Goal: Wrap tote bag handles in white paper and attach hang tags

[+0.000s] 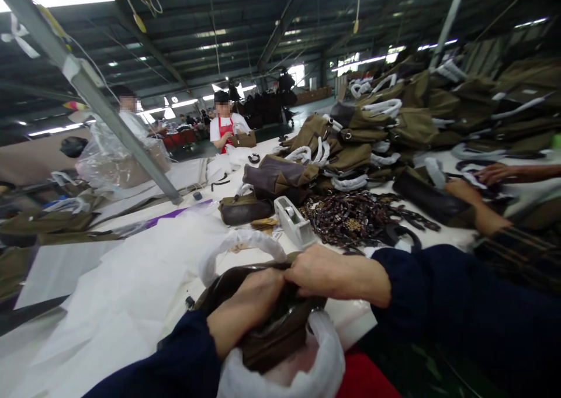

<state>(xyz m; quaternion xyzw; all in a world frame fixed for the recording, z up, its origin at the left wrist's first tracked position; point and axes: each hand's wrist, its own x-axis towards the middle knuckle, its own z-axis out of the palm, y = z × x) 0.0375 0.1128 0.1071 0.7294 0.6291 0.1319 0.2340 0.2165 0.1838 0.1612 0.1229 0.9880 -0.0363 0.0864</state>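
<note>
A dark olive-brown handbag (274, 342) stands upright at the table's near edge, its mouth facing up. White wrapping covers both its handles, the far handle (241, 243) and the near handle (324, 351). My left hand (256, 296) reaches over the bag's opening with fingers curled down into it. Meeting it at the right end of the opening, my right hand (318, 269) is closed, fingers bent inward. Whatever the fingers of either hand grip is hidden. Just beyond the bag sits a grey tape dispenser (293, 222).
Dark straps with metal parts (359, 217) lie heaped behind. Olive bags (394, 117) are piled at the right, and white paper sheets (131, 287) spread left. A co-worker's hands (471, 190) handle a bag at right. A metal post (127, 141) slants up at left.
</note>
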